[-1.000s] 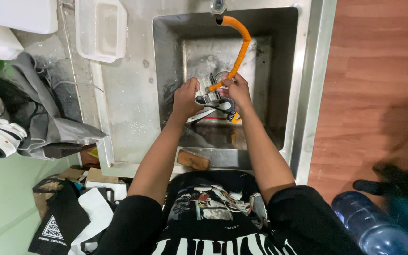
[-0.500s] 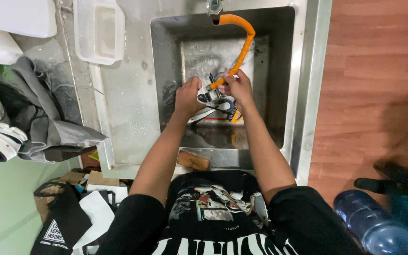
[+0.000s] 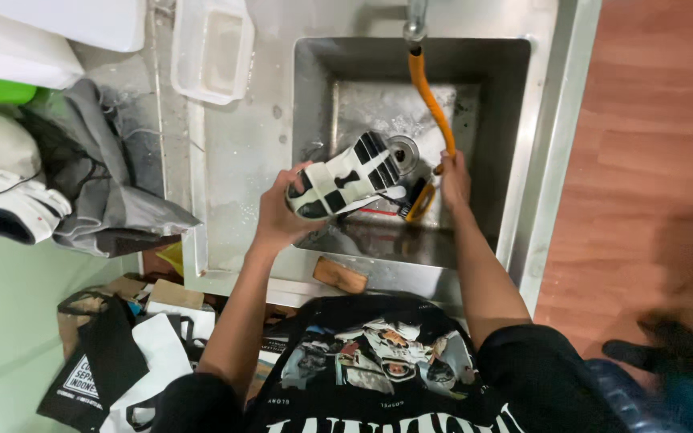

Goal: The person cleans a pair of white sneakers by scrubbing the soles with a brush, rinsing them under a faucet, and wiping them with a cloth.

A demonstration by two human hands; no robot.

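Left hand (image 3: 278, 212) grips shoe (image 3: 345, 176) sole-up over sink (image 3: 515, 144); right hand (image 3: 453, 178) pinches orange hose (image 3: 431, 100) end. Better aim water along sole grooves, shoe tilted to drain.

Steel counter (image 3: 234, 160) (wet) beside reddish wooden floor (image 3: 643, 144), pale green wall (image 3: 10, 321).

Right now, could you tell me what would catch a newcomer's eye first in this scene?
Most striking is the black-and-white shoe, sole up, held by the left hand over the steel sink. Next comes the bright orange hose running down from the tap, its lower end at the right hand inside the basin. A brush with an orange handle lies in the sink beside that hand.
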